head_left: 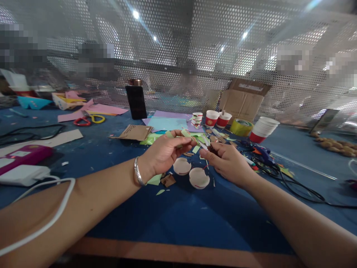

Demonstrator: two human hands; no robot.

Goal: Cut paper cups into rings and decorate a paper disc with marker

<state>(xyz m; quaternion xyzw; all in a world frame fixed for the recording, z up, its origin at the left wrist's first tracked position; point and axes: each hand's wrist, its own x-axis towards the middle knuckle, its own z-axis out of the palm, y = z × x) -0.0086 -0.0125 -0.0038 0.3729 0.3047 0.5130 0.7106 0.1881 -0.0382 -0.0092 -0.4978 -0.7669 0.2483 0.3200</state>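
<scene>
A light green paper piece (pixel 185 133) is held over the middle of the desk (pixel 195 223), pinched in the fingers of the left hand (pixel 167 149); these are drawn close together. A bladed tool (pixel 204 146) with a dark handle is gripped in the right hand (pixel 231 163), thumb and fingers closed around it; exact tool type cannot be told, being partly hidden by the hand. Blade is pointed toward the left hand. A silver bracelet (pixel 138 172) is worn on the left wrist.

Below and between the hands, two shallow white paper cups (pixel 199 179) are set side by side. A brown cardboard scrap (pixel 168 180) is seen just left of them. Behind the hands, a light blue sheet (pixel 167 123) is laid over a purple sheet (pixel 173 114), with a small striped cup (pixel 196 120) placed near their right edge. Two red-and-white cups (pixel 212 119), yellow tape (pixel 241 127) and a cup stack (pixel 263 128) are lined up farther right. A blue glue gun (pixel 261 152) is placed beyond the right hand. At left, a black phone (pixel 136 102) is stood upright; red-and-yellow scissors (pixel 81 121) are left near pink paper (pixel 108 109).
</scene>
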